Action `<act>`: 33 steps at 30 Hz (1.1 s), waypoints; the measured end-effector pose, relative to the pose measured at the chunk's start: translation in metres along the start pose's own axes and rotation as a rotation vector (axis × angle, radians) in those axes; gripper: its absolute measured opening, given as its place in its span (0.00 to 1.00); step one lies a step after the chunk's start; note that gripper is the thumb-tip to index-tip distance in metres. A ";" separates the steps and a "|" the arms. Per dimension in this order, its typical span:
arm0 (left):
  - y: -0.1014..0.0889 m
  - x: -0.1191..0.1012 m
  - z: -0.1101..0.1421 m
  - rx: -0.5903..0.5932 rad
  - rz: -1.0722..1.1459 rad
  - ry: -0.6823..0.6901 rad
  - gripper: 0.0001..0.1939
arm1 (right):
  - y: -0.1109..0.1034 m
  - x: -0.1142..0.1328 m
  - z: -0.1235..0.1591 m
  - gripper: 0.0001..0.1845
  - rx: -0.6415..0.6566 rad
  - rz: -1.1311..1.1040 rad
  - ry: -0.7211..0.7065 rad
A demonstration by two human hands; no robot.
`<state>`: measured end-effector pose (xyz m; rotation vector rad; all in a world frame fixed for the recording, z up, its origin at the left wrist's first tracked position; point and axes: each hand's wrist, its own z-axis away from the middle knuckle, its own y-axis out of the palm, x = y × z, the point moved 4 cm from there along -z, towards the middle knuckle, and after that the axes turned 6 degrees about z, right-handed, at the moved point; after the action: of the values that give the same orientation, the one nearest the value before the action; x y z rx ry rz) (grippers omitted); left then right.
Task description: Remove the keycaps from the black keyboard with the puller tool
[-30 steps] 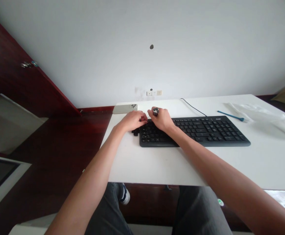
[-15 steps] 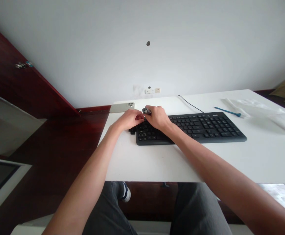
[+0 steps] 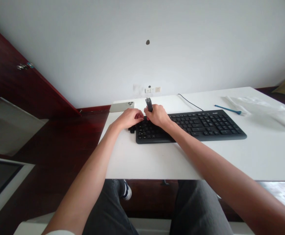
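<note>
The right hand (image 3: 157, 116) pinches a small dark object (image 3: 149, 105) between thumb and fingertips. The object is too small to name and now stands nearly upright above the knuckles, over the far edge of the black computer keyboard (image 3: 191, 127). Half a second ago it lay tilted and low between the two hands; now it has risen clear of them, and the hands sit slightly further apart. The left hand (image 3: 129, 118) is curled, its fingers pressed together and bent down over the keys at the keyboard's left end, just beside the right hand; whether it grips anything cannot be told. Small dark pieces (image 3: 132, 129) jut out at that end of the keyboard. A pale smartphone (image 3: 121, 106) lies back-up near the far corner of the white desk (image 3: 206, 160), behind the left hand. Beyond the keyboard's right end lie a blue pen-like stick (image 3: 227, 109) and a clear plastic sheet (image 3: 260, 112), and a thin black cable (image 3: 190, 102) runs from the keyboard toward the wall
</note>
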<state>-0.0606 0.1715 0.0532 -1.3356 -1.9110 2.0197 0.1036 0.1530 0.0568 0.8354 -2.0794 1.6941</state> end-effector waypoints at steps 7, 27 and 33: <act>-0.001 -0.001 0.001 0.000 -0.025 -0.018 0.05 | 0.001 0.002 0.000 0.19 0.077 -0.128 -0.008; -0.002 -0.006 0.002 -0.001 -0.001 -0.043 0.05 | 0.012 -0.011 -0.009 0.17 0.268 -0.386 0.004; -0.002 -0.006 0.002 0.004 0.010 -0.024 0.06 | 0.011 -0.013 -0.006 0.15 0.199 -0.416 0.113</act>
<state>-0.0592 0.1676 0.0579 -1.3288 -1.9133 2.0521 0.1062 0.1632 0.0422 1.1132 -1.5470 1.6825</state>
